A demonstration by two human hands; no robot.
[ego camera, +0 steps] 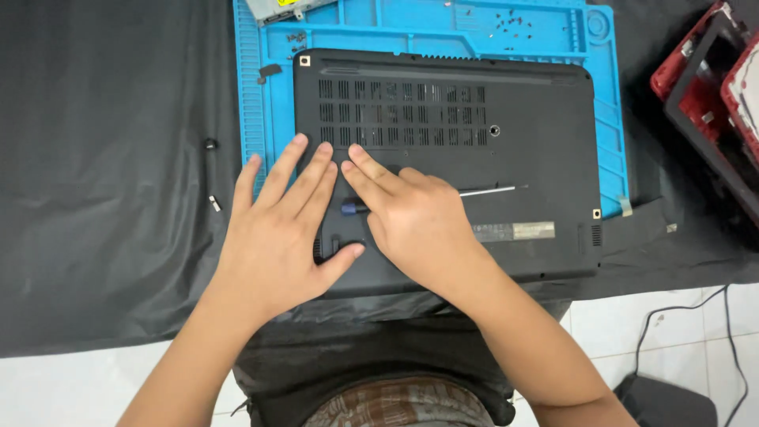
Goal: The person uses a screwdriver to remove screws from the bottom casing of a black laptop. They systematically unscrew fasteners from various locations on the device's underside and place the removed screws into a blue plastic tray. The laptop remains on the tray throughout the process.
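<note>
Both hands (pixel 348 229) flat on black laptop underside (pixel 522 134)

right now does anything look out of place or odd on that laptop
Yes: a screwdriver lies loose on the upturned laptop, its handle tucked under the right hand. Small screws lie scattered on the blue mat. The left hand presses flat beside it.
</note>
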